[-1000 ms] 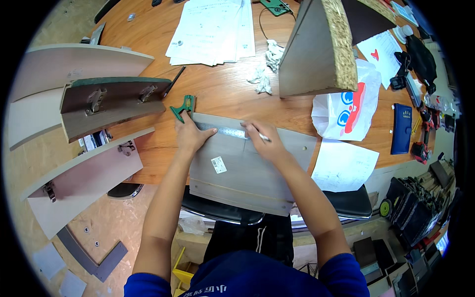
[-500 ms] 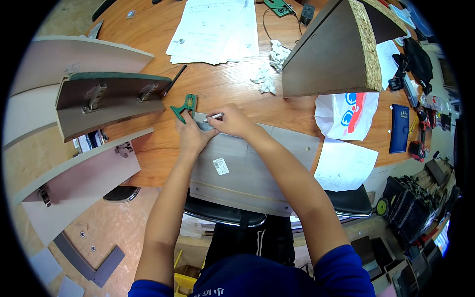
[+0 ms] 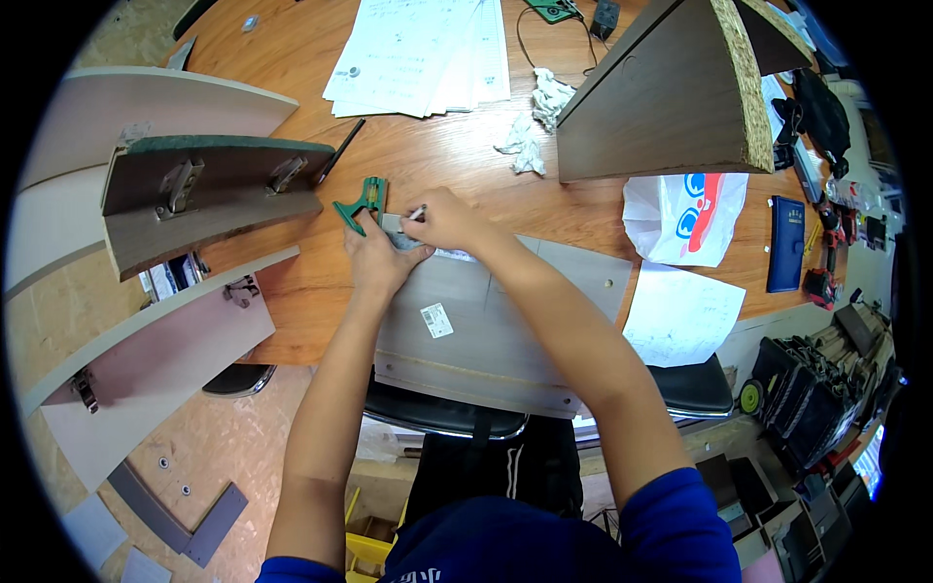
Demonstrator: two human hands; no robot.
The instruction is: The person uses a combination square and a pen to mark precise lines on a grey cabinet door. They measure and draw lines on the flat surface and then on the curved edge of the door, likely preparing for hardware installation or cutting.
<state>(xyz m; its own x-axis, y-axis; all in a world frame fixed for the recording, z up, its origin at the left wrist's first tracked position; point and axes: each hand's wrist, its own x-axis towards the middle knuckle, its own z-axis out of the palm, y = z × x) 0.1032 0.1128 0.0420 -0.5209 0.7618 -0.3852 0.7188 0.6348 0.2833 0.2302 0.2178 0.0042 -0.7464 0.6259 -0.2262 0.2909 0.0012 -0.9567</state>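
A grey wood panel [image 3: 457, 311] with a small white label lies at the table's near edge. At its far left corner, my left hand [image 3: 377, 257] is closed on a green-handled square [image 3: 367, 200], whose metal blade runs beside the panel's edge and is partly hidden. The left thumb presses on the panel's surface. Just to the right, my right hand [image 3: 442, 222] grips a pen [image 3: 418, 212] with its fingers pinched together. The pen's tip is hidden behind the fingers, close to the left thumb. Part of a pale strip shows under the right hand.
A brown cabinet piece [image 3: 661, 117] stands at the back right, near a white plastic bag [image 3: 685, 219] and a paper sheet [image 3: 685, 313]. Panels with hinges [image 3: 219, 199] stand at the left. Papers [image 3: 418, 58] and crumpled tissue [image 3: 525, 146] lie at the back.
My right hand and the pen have shifted slightly up and to the left. The left hand keeps its hold on the square, and the view has moved a little.
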